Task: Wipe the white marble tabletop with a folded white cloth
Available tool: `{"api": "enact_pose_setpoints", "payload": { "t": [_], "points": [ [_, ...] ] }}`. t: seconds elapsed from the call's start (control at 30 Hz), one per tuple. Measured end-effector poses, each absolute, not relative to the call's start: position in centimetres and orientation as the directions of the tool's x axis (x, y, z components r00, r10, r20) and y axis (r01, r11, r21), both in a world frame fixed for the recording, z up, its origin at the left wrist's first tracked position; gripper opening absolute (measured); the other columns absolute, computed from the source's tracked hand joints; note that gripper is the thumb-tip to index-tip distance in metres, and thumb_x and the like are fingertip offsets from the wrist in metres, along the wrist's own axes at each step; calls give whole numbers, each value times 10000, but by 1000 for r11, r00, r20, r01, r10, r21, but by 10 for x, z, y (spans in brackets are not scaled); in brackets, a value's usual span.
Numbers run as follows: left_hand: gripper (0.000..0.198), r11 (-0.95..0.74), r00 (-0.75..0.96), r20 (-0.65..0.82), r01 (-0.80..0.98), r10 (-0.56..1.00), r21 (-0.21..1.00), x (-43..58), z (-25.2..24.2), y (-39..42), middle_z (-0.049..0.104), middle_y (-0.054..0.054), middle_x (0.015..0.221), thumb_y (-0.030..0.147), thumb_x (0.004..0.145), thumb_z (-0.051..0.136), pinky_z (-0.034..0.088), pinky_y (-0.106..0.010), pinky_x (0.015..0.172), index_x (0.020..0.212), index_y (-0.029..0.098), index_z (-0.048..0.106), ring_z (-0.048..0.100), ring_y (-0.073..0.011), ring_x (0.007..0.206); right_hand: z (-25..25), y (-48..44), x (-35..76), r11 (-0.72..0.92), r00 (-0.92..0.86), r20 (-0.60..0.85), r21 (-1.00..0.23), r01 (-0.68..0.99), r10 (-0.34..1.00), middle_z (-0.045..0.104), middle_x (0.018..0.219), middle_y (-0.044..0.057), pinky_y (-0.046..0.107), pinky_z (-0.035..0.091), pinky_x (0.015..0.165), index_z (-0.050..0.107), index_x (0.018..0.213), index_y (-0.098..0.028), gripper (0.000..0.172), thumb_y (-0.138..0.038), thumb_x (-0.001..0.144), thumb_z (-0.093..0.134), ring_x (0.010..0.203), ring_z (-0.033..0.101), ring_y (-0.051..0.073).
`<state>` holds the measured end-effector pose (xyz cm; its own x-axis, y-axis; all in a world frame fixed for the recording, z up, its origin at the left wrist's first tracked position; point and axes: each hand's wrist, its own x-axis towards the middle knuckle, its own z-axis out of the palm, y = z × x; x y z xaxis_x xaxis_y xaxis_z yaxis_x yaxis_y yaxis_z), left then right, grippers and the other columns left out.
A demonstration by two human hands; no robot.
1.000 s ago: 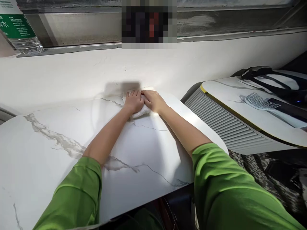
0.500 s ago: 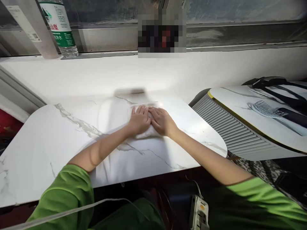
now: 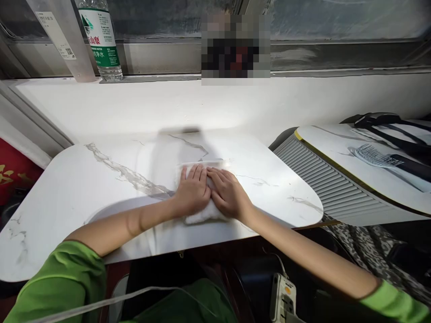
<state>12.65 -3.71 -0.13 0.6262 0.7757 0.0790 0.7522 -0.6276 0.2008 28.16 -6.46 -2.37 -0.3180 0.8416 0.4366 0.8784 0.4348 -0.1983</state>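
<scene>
A white folded cloth (image 3: 207,214) lies flat on the white marbled tabletop (image 3: 111,202), close to its front edge. My left hand (image 3: 192,190) rests on the cloth's left part, palm down, fingers stretched forward. Beside it, my right hand (image 3: 229,193) presses on the right part, also flat with straight fingers. The two hands meet at the thumbs and inner fingers. Much of the cloth is hidden under them.
A water bottle (image 3: 101,42) and a frosted plastic container (image 3: 67,45) stand on the sill at the back left. To the right, a second table holds a hairbrush (image 3: 387,159) and black straps (image 3: 397,128). Below hangs a power strip (image 3: 283,298).
Both hands have drawn the cloth back towards me, nearer the table's front edge. They keep flat on it. The view has shifted slightly.
</scene>
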Motion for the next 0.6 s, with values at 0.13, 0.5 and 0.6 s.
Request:
{"api": "enact_pose_setpoints", "payload": {
  "t": [0.13,0.5,0.6],
  "points": [
    [555,-604,600,83,775,796,185,129,-1,25,338,-160,1599,209,985,279,150,-487,1240,1508,41,357,282,-248,1496,-24,0,279,420,-296,438,-218,881,849,631,1326,187,527,420,1073,566,1281,-129,473,-202,837,421,1269,553,338],
    [532,-510,494,127,840,860,185,132,-5,146,359,-120,1596,183,997,234,174,-462,1234,1503,89,371,293,-216,1484,-16,126,267,331,-243,346,-222,917,906,646,1283,181,449,379,1066,578,1226,-102,427,-168,868,356,1208,555,309],
    [538,-499,484,121,847,866,183,131,-7,141,331,-125,1609,185,998,233,162,-474,1237,1514,96,357,271,-225,1496,-16,119,266,326,-249,327,-207,923,912,582,1388,186,429,324,1117,548,1296,-61,481,-160,874,338,1284,508,296]
  ]
}}
